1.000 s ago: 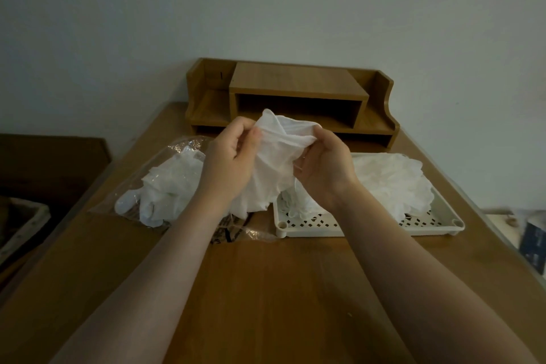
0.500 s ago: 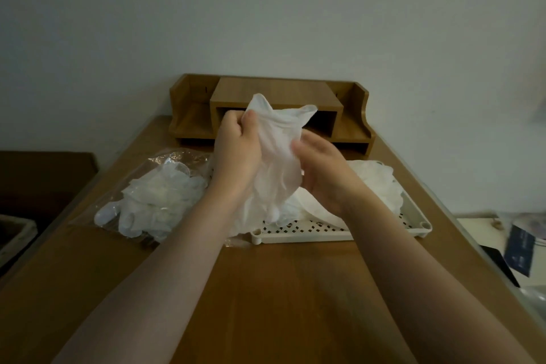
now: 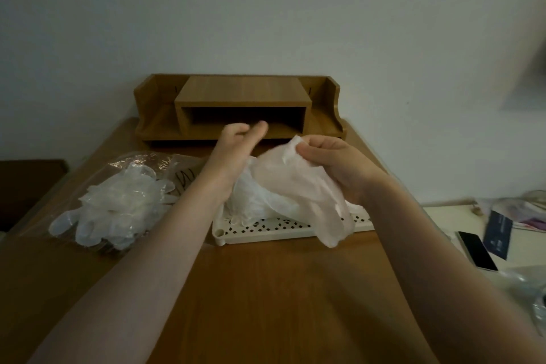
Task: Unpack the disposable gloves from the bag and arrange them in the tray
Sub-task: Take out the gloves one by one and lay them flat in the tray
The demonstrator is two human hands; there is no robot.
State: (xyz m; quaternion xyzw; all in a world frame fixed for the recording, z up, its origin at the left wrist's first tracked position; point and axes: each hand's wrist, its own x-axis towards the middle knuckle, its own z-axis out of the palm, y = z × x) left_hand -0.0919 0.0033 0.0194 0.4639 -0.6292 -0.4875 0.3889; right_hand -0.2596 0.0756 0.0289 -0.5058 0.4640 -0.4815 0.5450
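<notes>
Wooden tabletop (image 3: pixel 266 289) fills the near ground from 6 o'clock up. Just past it, at centre, sits the white perforated tray (image 3: pixel 266 229), and over its right end the right hand (image 3: pixel 334 167) pinches the cuff of one thin glove (image 3: pixel 298 192), which hangs limp with its fingers trailing past the tray's front edge at about 4 o'clock. The left hand (image 3: pixel 236 146) is raised at 12 o'clock of the tray, fingers loosely curled and holding nothing that I can make out, though its blur leaves some doubt.

At 9 o'clock lies the clear bag (image 3: pixel 118 195), with a heap of gloves on or in it; its mouth is hard to tell.

Risks, as I judge them: the held glove is floppy and clingy, so if released where it hangs it would likely drape over the rim onto the table instead of lying flat. It may also stick to the fingers, or drag the pile of gloves in the tray (image 3: pixel 251 201) out of order. The bag is light and may slide when next reached into.

Hidden: the tray's back half behind the hands and pile, and how many gloves it holds. At 3 o'clock a dark phone (image 3: pixel 477 250) and other clutter are blurred. Farthest, at 12 o'clock, stands a wooden desk shelf (image 3: pixel 239 106).
</notes>
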